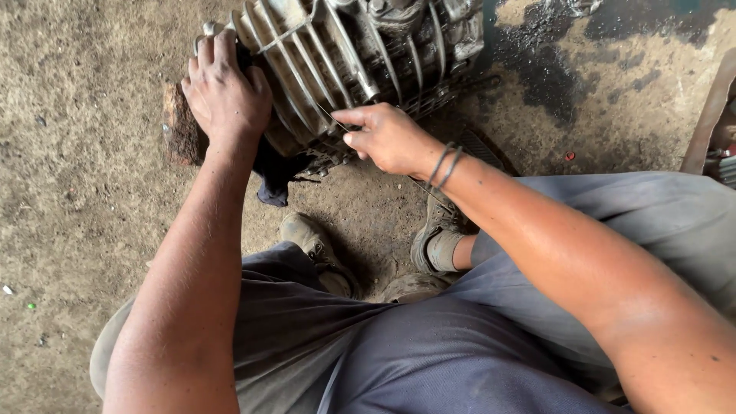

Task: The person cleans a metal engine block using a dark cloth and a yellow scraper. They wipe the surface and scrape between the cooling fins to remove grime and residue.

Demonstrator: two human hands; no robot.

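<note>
A grey finned metal engine block point(349, 54) lies on the dirt floor at the top centre. My left hand point(224, 92) presses on its left end, over a dark cloth point(270, 172) that hangs below the block. My right hand point(387, 138) pinches a thin wire or needle-like tool point(331, 119) whose tip sits between the fins on the block's lower side. Thin dark bands circle my right wrist.
A brown block of wood or brick point(180, 130) props the engine's left end. Dark oil stains point(552, 69) cover the floor at upper right. A rusty metal piece point(709, 115) stands at the right edge. My shoes point(314, 245) and grey trousers fill the lower frame.
</note>
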